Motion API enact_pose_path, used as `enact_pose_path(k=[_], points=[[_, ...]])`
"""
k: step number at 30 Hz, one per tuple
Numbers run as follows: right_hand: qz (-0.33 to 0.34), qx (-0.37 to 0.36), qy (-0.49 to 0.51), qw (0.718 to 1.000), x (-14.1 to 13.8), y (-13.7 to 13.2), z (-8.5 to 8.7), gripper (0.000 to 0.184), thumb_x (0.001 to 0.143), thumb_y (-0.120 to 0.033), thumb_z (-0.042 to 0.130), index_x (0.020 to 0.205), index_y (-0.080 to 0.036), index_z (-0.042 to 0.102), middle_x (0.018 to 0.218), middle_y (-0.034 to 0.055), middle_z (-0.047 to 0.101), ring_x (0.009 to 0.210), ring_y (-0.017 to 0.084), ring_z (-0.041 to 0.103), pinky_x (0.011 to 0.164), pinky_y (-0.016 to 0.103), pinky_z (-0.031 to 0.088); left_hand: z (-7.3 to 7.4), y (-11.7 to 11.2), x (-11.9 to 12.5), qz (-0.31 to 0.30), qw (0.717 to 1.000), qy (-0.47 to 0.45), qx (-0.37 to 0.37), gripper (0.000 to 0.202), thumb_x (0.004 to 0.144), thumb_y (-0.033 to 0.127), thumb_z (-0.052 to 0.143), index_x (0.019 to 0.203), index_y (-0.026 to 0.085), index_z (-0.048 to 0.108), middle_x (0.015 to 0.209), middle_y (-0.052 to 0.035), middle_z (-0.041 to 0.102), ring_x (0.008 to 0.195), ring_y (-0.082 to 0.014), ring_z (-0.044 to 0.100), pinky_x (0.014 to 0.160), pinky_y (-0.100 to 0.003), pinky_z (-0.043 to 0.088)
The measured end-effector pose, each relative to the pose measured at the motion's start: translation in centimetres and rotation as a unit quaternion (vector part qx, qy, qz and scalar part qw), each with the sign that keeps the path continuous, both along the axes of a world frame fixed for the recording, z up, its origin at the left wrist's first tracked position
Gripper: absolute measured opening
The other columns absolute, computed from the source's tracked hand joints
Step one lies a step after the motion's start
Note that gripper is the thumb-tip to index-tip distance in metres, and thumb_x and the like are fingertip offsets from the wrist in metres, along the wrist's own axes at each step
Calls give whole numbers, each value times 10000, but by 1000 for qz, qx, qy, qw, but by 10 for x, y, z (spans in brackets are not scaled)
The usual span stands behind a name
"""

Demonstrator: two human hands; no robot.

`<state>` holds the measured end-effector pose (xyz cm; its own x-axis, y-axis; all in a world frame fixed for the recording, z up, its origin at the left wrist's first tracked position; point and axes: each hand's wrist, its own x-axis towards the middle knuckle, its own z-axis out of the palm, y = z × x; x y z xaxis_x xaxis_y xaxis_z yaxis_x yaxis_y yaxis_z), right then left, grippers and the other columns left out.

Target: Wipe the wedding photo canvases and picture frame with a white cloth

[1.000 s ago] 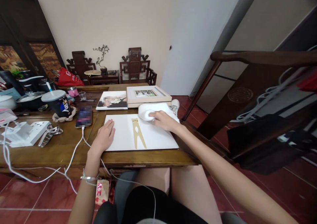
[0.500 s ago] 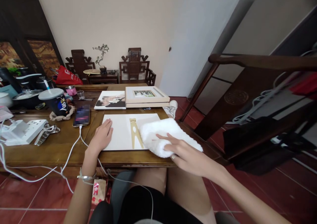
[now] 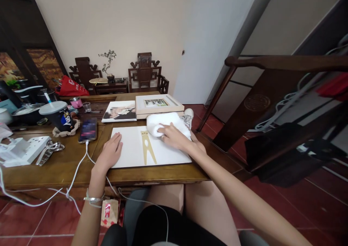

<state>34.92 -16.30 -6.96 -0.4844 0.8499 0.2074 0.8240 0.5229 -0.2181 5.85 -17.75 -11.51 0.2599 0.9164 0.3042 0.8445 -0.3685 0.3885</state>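
A white board (image 3: 127,148) with a tan clip-shaped stand (image 3: 146,147) on it lies flat on the wooden table (image 3: 62,164) in front of me. My left hand (image 3: 110,154) rests flat on the board's left edge, fingers stretched out. My right hand (image 3: 174,138) presses a white fluffy cloth (image 3: 163,122) onto the board's far right corner, fingers lying over the cloth.
Behind the board lie a framed picture (image 3: 156,103) and a photo print (image 3: 119,111). A phone (image 3: 88,129) on a white cable, a dark lidded cup (image 3: 60,115), a power strip (image 3: 25,150) and kitchenware stand at the left. A dark wooden chair (image 3: 272,104) is at the right.
My right hand slid the cloth from the board's far right corner down to its near right edge, then back up to the far corner. My left hand stayed on the board.
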Motion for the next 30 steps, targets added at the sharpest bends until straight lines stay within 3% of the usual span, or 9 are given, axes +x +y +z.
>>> enact_pose_path(k=[5, 9, 12, 15, 19, 24, 27, 30], points=[[60, -10, 5, 998, 14, -65, -3, 366, 710, -13, 405, 963, -134, 640, 1249, 197, 607, 1379, 289, 356, 1115, 583, 216, 0, -1, 1, 1, 1000, 9, 5, 497, 936, 349, 306, 1338, 120, 488, 1470, -140, 438, 1401, -240, 347, 1161, -449, 269], [83, -30, 30, 996, 26, -124, 5, 384, 652, -2, 413, 885, -199, 646, 1335, 130, 570, 1371, 271, 373, 1144, 581, 208, -1, -1, 1, 4, 1000, 7, 9, 491, 937, 349, 306, 1338, 135, 491, 1471, -131, 439, 1399, -243, 352, 1152, -459, 284], [89, -45, 31, 995, 31, -143, 10, 404, 632, 1, 403, 870, -211, 650, 1342, 105, 572, 1367, 267, 382, 1151, 572, 206, -2, -1, 1, 7, 1000, 1, 8, 493, 933, 350, 308, 1333, 131, 497, 1470, -134, 440, 1395, -247, 358, 1155, -459, 278], [83, -44, 27, 995, 32, -127, 9, 373, 664, -6, 394, 873, -191, 642, 1290, 136, 605, 1349, 270, 409, 1133, 552, 244, 0, -1, 1, 7, 1000, -4, 5, 499, 926, 349, 310, 1324, 119, 506, 1463, -143, 447, 1390, -253, 365, 1160, -457, 268], [63, -13, 27, 998, 28, -66, 1, 350, 689, -15, 393, 907, -169, 620, 1185, 154, 647, 1308, 279, 454, 1105, 529, 264, 4, -1, 1, 0, 1000, 5, -6, 535, 923, 359, 300, 1330, 73, 497, 1462, -172, 438, 1395, -258, 356, 1167, -444, 256], [24, 8, 11, 1000, 23, 7, -1, 243, 722, -56, 394, 792, -154, 605, 919, 124, 688, 953, 267, 640, 985, 426, 382, 6, -1, 0, 1, 1000, 10, -9, 531, 922, 364, 304, 1332, 87, 498, 1470, -168, 428, 1398, -258, 351, 1164, -448, 262], [5, 18, 11, 1000, 20, 16, -2, 272, 727, -47, 386, 833, -141, 618, 984, 139, 689, 1038, 278, 621, 998, 438, 371, 5, 0, 0, -5, 1000, 7, -6, 513, 927, 362, 312, 1329, 105, 501, 1461, -161, 443, 1394, -256, 358, 1163, -455, 262], [11, 14, 1, 1000, 20, -8, -8, 327, 722, -26, 387, 925, -118, 626, 1134, 193, 652, 1273, 307, 484, 1069, 526, 289, 4, 0, 0, 2, 1000, 13, -11, 513, 931, 358, 309, 1341, 107, 489, 1468, -148, 439, 1396, -250, 355, 1166, -446, 262]])
